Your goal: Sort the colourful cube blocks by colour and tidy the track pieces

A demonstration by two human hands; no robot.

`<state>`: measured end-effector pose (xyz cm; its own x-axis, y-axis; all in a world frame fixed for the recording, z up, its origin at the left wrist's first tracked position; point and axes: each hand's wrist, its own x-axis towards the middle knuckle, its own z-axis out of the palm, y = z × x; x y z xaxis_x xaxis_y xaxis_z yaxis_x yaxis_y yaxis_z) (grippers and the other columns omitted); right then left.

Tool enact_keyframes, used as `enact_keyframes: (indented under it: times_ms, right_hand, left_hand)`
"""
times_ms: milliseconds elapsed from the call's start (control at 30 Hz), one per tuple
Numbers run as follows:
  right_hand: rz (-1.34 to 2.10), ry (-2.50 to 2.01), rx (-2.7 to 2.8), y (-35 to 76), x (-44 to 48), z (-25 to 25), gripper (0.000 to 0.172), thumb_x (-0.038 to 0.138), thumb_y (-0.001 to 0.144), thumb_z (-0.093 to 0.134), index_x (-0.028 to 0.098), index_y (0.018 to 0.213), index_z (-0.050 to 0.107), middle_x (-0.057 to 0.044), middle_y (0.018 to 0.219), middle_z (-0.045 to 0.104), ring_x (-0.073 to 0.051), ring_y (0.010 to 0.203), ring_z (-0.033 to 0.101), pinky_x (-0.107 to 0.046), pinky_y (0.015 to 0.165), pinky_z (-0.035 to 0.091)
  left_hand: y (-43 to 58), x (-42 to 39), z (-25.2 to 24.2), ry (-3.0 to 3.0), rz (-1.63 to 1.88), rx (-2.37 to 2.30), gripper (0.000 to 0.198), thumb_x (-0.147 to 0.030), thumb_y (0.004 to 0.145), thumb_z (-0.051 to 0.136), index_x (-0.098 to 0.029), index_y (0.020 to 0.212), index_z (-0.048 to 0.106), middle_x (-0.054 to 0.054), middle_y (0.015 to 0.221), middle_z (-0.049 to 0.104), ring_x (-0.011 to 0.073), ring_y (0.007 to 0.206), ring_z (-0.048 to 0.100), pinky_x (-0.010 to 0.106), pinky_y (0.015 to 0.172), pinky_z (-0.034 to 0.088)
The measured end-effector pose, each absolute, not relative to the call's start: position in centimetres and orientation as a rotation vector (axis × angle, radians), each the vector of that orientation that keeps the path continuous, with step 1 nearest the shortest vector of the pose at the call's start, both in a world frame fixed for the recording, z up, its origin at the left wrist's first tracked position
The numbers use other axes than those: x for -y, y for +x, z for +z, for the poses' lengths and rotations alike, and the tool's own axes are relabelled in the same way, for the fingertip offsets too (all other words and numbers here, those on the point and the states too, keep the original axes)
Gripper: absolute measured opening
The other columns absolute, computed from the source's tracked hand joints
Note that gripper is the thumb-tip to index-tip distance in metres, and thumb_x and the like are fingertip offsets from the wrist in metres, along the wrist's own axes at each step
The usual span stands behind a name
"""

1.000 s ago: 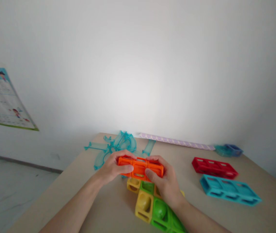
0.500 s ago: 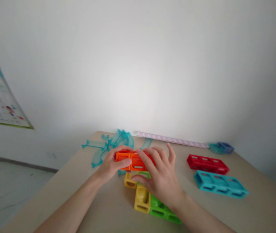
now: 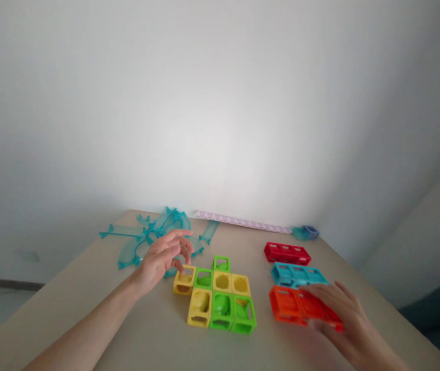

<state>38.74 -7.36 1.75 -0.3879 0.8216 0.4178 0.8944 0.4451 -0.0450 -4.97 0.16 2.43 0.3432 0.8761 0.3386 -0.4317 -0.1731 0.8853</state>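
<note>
My right hand (image 3: 345,317) is around the right part of an orange three-cube block row (image 3: 286,305), fingers over its top and thumb at its front. The orange row lies at the table's right, just in front of a teal block row (image 3: 292,275); whether they touch I cannot tell. Behind the teal one is a red block row (image 3: 286,253). My left hand (image 3: 164,256) holds nothing, its fingers apart and bent, over the leftmost yellow cube (image 3: 183,285). That cube borders a cluster of yellow and green hollow cubes (image 3: 222,312) in the middle.
Translucent teal track pieces (image 3: 154,229) lie heaped at the back left. A pale purple patterned strip (image 3: 243,222) runs along the wall (image 3: 220,113). Blue and teal pieces (image 3: 305,233) sit at the back right corner of the table (image 3: 146,330).
My right hand has carried the orange row from above the cube cluster to the right side. My left hand has let go of it. The view has turned right.
</note>
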Motion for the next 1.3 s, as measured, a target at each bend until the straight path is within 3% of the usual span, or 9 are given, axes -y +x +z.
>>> enact_keyframes:
  times_ms: [133, 333, 467, 567, 733, 867, 1067, 1300]
  right_hand:
    - [-0.220, -1.585, 2.349, 43.2, 8.1, -1.2, 0.047, 0.054, 0.083, 0.054, 0.027, 0.121, 0.064, -0.014, 0.118, 0.067, -0.036, 0.110, 0.062, -0.059, 0.101, 0.039]
    - [-0.320, -1.540, 2.340, 41.5, 6.8, 1.7, 0.043, 0.048, 0.088, 0.051, 0.026, 0.124, 0.060, -0.012, 0.129, 0.061, -0.033, 0.120, 0.055, -0.058, 0.108, 0.031]
    - [-0.398, -1.690, 2.228, 38.6, 2.5, 2.6, 0.056, 0.050, 0.094, 0.035, 0.020, 0.140, 0.045, -0.012, 0.148, 0.041, -0.032, 0.138, 0.034, -0.053, 0.111, 0.030]
    - [-0.325, -2.017, 2.174, 37.1, -1.1, 1.4, 0.058, 0.046, 0.098, 0.020, 0.020, 0.149, 0.029, -0.012, 0.155, 0.025, -0.036, 0.141, 0.023, -0.060, 0.106, 0.032]
    - [-0.260, -2.121, 2.290, 37.0, -4.0, -0.2, 0.054, 0.039, 0.096, 0.026, 0.021, 0.146, 0.036, -0.009, 0.153, 0.030, -0.033, 0.140, 0.026, -0.058, 0.109, 0.028]
    - [-0.271, -2.135, 2.293, 38.2, -4.2, -0.2, 0.057, 0.042, 0.097, 0.021, 0.021, 0.148, 0.030, -0.006, 0.154, 0.029, -0.029, 0.141, 0.025, -0.054, 0.110, 0.028]
    - [-0.309, -2.173, 2.284, 39.3, -4.6, -0.7, 0.059, 0.042, 0.097, 0.016, 0.018, 0.150, 0.025, -0.007, 0.155, 0.024, -0.032, 0.142, 0.022, -0.059, 0.108, 0.028]
    - [-0.402, -2.131, 2.330, 39.7, -4.7, -1.4, 0.055, 0.037, 0.096, 0.022, 0.018, 0.146, 0.036, -0.011, 0.157, 0.015, -0.040, 0.142, 0.010, -0.067, 0.106, 0.021]
  left_hand:
    - [-4.9, -0.2, 2.2, 1.269, 1.216, -0.466, 0.036, -0.028, 0.084, 0.059, -0.018, 0.118, 0.058, 0.009, 0.092, 0.060, 0.0181, 0.074, 0.059, 0.025, 0.052, 0.051]
    - [-5.1, -0.5, 1.9, 1.252, 1.241, -0.460, 0.034, -0.031, 0.083, 0.059, -0.016, 0.114, 0.060, 0.009, 0.090, 0.060, 0.0176, 0.071, 0.059, 0.025, 0.051, 0.050]
    - [-5.2, -0.6, 1.8, 1.257, 1.235, -0.480, 0.034, -0.033, 0.082, 0.060, -0.017, 0.112, 0.062, 0.008, 0.090, 0.059, 0.0173, 0.070, 0.058, 0.025, 0.051, 0.049]
    - [-5.3, -0.6, 1.7, 1.258, 1.221, -0.491, 0.034, -0.033, 0.082, 0.061, -0.017, 0.112, 0.062, 0.008, 0.090, 0.059, 0.0172, 0.070, 0.058, 0.024, 0.050, 0.049]
    - [-5.6, -0.9, 1.6, 1.250, 1.212, -0.483, 0.036, -0.033, 0.084, 0.058, -0.017, 0.116, 0.062, 0.009, 0.093, 0.059, 0.0175, 0.072, 0.058, 0.025, 0.052, 0.049]
    - [-5.6, -0.9, 1.5, 1.250, 1.194, -0.494, 0.038, -0.033, 0.084, 0.057, -0.017, 0.118, 0.063, 0.010, 0.094, 0.059, 0.0176, 0.073, 0.057, 0.024, 0.052, 0.049]
    - [-5.6, -0.9, 1.4, 1.263, 1.172, -0.482, 0.040, -0.033, 0.084, 0.057, -0.017, 0.121, 0.061, 0.010, 0.095, 0.057, 0.0178, 0.074, 0.056, 0.024, 0.050, 0.048]
    - [-5.6, -1.0, 1.4, 1.258, 1.174, -0.468, 0.040, -0.032, 0.084, 0.056, -0.018, 0.122, 0.060, 0.011, 0.095, 0.058, 0.0180, 0.074, 0.056, 0.023, 0.050, 0.048]
